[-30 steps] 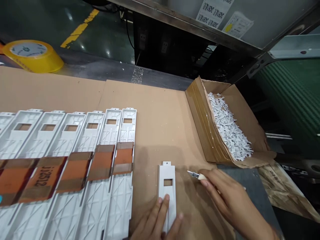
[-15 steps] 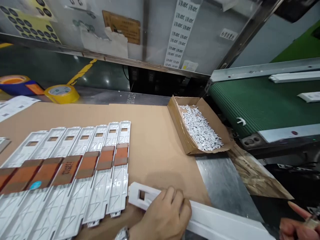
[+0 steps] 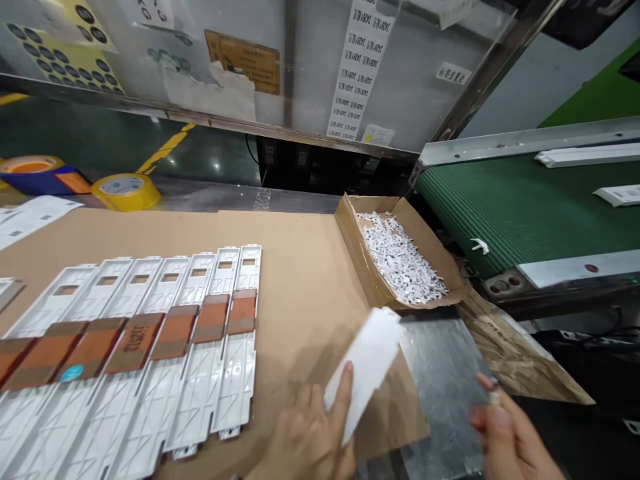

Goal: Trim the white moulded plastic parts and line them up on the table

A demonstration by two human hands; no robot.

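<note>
My left hand (image 3: 305, 433) holds a long white plastic panel (image 3: 365, 370) by its lower end, tilted up off the cardboard sheet (image 3: 305, 280), with a finger on its face. My right hand (image 3: 510, 437) is shut on a small cream-handled knife (image 3: 495, 397), and its blade is hidden by the fingers. That hand hovers over a bare metal plate (image 3: 443, 380). To the left lies a row of several white plastic panels (image 3: 150, 393), bound across by brown tape (image 3: 175, 331).
An open cardboard box (image 3: 353, 233) of white plastic scraps stands just beyond the panel. A green conveyor belt (image 3: 515, 207) carrying white pieces runs at the right. Tape rolls (image 3: 127, 192) and papers (image 3: 35, 217) lie at the far left.
The white panel has gone from lying flat on the cardboard to being lifted and tilted in my left hand. My right hand has moved into view with the knife. The view has risen since the earliest frame.
</note>
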